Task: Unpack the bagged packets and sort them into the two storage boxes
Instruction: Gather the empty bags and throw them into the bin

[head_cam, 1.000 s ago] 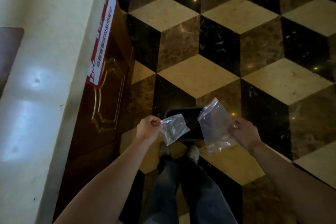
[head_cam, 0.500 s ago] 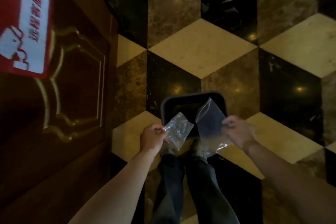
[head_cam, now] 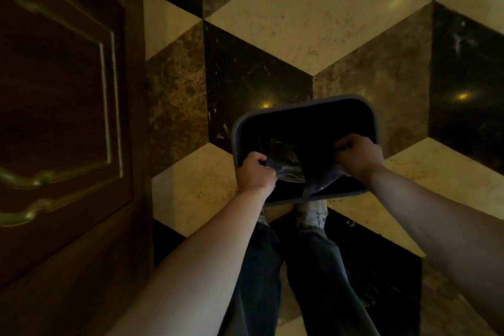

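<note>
A dark grey bin [head_cam: 305, 105] stands open on the floor just ahead of my feet. My left hand [head_cam: 253, 172] grips a small clear plastic bag [head_cam: 286, 162] that hangs over the bin's opening. My right hand [head_cam: 357, 157] grips a larger clear plastic bag [head_cam: 321, 181], which droops down inside the bin near its front rim. Both hands are over the bin, left hand at its left rim, right hand at its right side. The bin's inside is too dark to see what lies in it.
A dark wooden panelled cabinet front [head_cam: 60, 117] with gold trim fills the left side. The floor [head_cam: 313, 22] is marble in cream, brown and black diamond tiles. My legs and pale shoes [head_cam: 311, 213] stand right behind the bin.
Both hands have come lower with their bags, from above the bin to down at its opening. The view has dropped closer to the floor and the bin looks larger.
</note>
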### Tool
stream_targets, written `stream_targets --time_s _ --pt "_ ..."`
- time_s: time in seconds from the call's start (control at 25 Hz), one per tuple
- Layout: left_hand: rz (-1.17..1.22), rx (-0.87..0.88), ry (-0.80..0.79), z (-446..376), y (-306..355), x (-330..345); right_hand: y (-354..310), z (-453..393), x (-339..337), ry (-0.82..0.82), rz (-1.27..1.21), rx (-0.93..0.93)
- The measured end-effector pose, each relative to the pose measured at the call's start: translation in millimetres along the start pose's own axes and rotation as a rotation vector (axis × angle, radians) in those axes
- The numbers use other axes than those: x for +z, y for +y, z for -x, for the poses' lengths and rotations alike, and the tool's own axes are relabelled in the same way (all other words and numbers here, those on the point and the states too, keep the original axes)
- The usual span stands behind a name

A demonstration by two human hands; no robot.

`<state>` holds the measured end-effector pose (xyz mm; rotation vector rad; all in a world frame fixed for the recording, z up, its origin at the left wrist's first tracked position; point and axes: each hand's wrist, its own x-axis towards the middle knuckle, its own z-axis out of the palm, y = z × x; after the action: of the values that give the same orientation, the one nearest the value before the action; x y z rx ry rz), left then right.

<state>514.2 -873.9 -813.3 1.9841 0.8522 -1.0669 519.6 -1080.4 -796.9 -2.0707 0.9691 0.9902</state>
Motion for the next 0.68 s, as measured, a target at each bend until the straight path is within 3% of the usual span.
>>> stream_targets --time_s 0.48,0.68 --pt "-0.144 -0.011 0.076 -78.8 -3.8 50.2 24.0 -85.5 57.9 0.006 0.031 0.022" --pt "-0.175 -0.047 0.033 -103.6 -11.6 69.4 30.7 -102.5 76.6 0.001 0.116 0.022"
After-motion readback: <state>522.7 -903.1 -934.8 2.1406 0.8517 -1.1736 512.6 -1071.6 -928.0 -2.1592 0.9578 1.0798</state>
